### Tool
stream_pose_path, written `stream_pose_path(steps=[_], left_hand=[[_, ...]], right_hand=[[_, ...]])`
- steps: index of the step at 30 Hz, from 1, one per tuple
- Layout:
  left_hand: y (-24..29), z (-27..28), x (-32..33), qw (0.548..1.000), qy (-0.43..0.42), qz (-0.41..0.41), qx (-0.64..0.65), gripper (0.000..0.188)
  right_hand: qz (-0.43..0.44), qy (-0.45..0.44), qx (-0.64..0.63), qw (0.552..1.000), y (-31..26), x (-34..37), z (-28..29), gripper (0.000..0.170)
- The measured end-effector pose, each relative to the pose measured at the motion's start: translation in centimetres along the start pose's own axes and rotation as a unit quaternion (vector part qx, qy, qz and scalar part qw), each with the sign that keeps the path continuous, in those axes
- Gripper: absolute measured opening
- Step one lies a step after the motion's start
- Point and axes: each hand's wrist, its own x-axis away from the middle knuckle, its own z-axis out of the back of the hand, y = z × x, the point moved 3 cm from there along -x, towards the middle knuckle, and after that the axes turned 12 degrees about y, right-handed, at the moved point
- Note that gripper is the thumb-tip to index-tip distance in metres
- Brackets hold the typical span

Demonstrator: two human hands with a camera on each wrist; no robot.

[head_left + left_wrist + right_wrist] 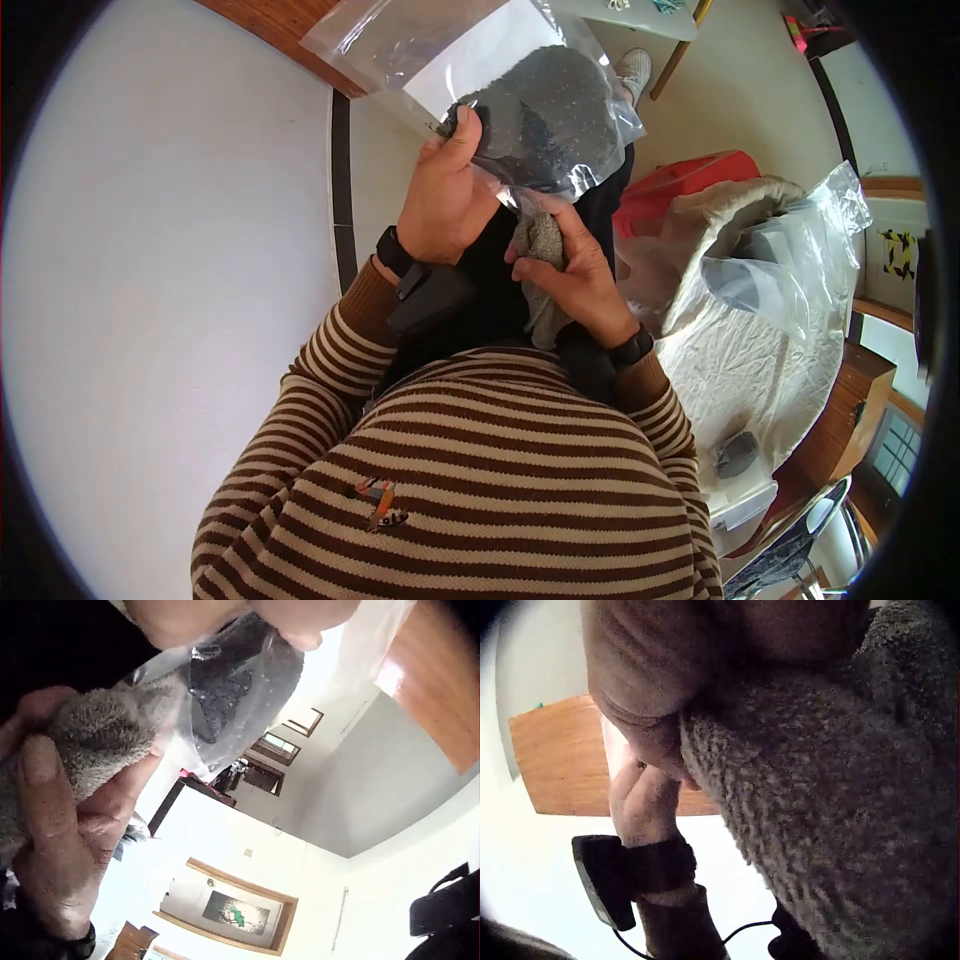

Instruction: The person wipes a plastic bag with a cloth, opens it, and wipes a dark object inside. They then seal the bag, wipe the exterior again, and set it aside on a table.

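Pale floor (735,105), white shoe (635,70) beyond plastic bag (535,110)

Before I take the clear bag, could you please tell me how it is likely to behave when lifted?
The clear bag will probably flop, since its film creases and wrinkles. It may feel slippery, as its surface looks glossy. Its weight likely pulls toward one end, where the dark contents sit.
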Motion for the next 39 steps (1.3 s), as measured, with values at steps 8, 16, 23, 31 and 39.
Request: stream_pose_path(steps=[8, 16, 23, 31, 39], left_hand=[[-0.3, 0.2, 0.5, 0.998, 0.022, -0.019, -0.064, 0.041], [0.3, 1.5, 1.7, 0.998, 0.053, 0.040, 0.022, 0.043], [-2.8, 1.3, 3.7, 0.998, 0.021, 0.030, -0.048, 0.042], [-3.0, 3.7, 4.2, 0.994, 0.050, 0.097, -0.019, 0.038], [-0.1, 7.6, 6.3, 0.972, 0.071, 0.199, -0.100, 0.047]], right_hand=[[-0.063, -0.081, 0.074, 0.992, -1.3, 0.1, 2.3, 0.050], [0.094, 0.083, 0.109, 0.986, -8.8, 1.5, 1.2, 0.048], [0.379, 0.098, 0.477, 0.787, -6.9, -0.8, -3.7, 0.049], [0.419, 0.126, 0.519, 0.734, -5.9, -2.0, -0.8, 0.047], [0.355, 0.152, 0.382, 0.840, -5.4, -2.6, 8.0, 0.044]])
